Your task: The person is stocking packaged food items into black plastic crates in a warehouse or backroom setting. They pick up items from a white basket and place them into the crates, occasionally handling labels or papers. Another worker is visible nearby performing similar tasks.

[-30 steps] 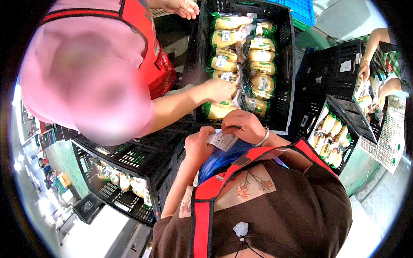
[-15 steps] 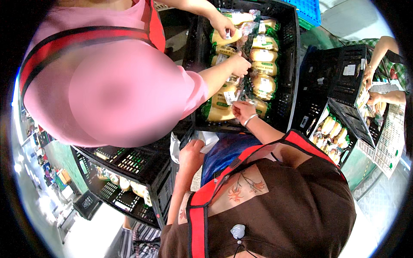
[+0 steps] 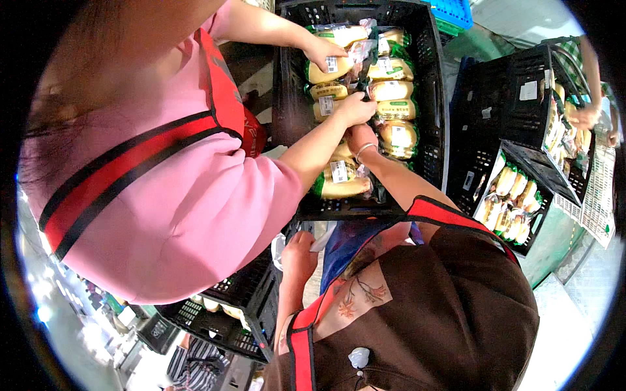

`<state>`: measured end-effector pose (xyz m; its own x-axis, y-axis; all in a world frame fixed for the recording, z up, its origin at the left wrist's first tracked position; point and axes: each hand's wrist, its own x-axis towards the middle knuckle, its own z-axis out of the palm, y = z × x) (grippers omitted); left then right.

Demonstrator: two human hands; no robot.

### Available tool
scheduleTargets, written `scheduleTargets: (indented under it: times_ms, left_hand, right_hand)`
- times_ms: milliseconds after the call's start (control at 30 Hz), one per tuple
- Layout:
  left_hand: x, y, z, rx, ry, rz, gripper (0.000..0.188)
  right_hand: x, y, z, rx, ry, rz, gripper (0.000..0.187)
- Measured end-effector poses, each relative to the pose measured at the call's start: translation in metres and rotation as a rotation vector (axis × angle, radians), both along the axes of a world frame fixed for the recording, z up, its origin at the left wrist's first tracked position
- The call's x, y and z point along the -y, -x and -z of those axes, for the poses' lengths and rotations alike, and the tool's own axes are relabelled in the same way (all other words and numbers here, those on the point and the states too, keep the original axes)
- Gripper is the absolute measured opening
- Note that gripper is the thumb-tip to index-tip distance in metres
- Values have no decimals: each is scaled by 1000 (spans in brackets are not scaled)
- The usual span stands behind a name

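- The bags (image 3: 399,135) of pale-yellow produce are set in two rows, left and right, inside a black crate (image 3: 433,98); white labels (image 3: 339,171) are borne by several.
- The right hand (image 3: 360,138) is placed over the gap between the rows, towards the near half; its fingertips are hidden, so whether anything is gripped cannot be told.
- A white paper strip (image 3: 323,238) is pinched in the left hand (image 3: 300,255), outside the crate, on its near side.
- The step in hand is judged to be close handling of the bags by the right hand, with the paper held apart.
- For the next move, room for the right fingers seems to be called for, since the same gap is crowded by a co-worker's near hand (image 3: 357,109), just beyond.
- A far bag in the left row is touched by the co-worker's far hand (image 3: 323,53).
- Farther right, another black crate (image 3: 508,98) is stood, with a second co-worker's hand (image 3: 585,116) beyond it; a blue crate (image 3: 450,12) is seen at the far side.
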<state>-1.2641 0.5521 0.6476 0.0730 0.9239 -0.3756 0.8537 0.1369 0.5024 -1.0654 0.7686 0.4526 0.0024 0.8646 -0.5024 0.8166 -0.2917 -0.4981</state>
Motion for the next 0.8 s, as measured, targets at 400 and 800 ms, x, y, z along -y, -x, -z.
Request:
scheduleTargets:
  times_ms: [400, 800]
  left_hand:
    - [1, -4, 2, -3, -2, 35, 14]
    - [14, -10, 0, 15, -9, 0, 17]
  right_hand:
    - [-4, 22, 9, 176, 164, -21, 23]
    - [-5, 14, 39, 43, -90, 23, 38]
